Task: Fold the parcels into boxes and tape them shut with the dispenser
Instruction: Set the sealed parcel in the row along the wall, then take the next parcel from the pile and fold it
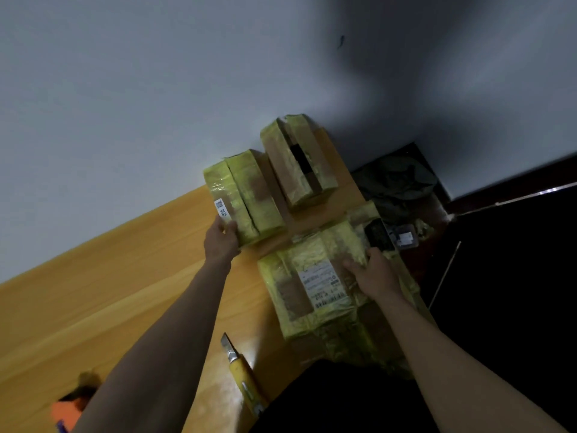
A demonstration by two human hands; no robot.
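- Head view, nearest the body: a yellow-handled utility knife [242,375] with its metal blade end pointing away lies flat on the orange-yellow wooden tabletop [103,292], between the two forearms and apart from both hands.
- At the lower left edge sits an orange object [67,412], partly cut off and too blurred to identify.
- A large flattened brown cardboard parcel wrapped in yellow tape [307,292], bearing a white shipping label, lies at the table's right side, its near end reaching toward the person's dark lap.
- The right hand [373,273] rests on top of this parcel just beside the label, fingers bent down onto the taped surface; whether they pinch it or only press, I cannot tell.
- The left hand [220,242] grips the near corner of a smaller upright yellow-taped cardboard box [245,198], thumb on its top face, fingers wrapped round the side with a small white barcode sticker.
- Just right of and beyond that box stands a second taped brown cardboard box [298,160] against the grey-white wall, a dark gap showing between its top flaps.
- Right of the parcels, off the table edge, lies a small dark device [379,234], and beyond it dim greenish fabric [395,179]; details unclear.
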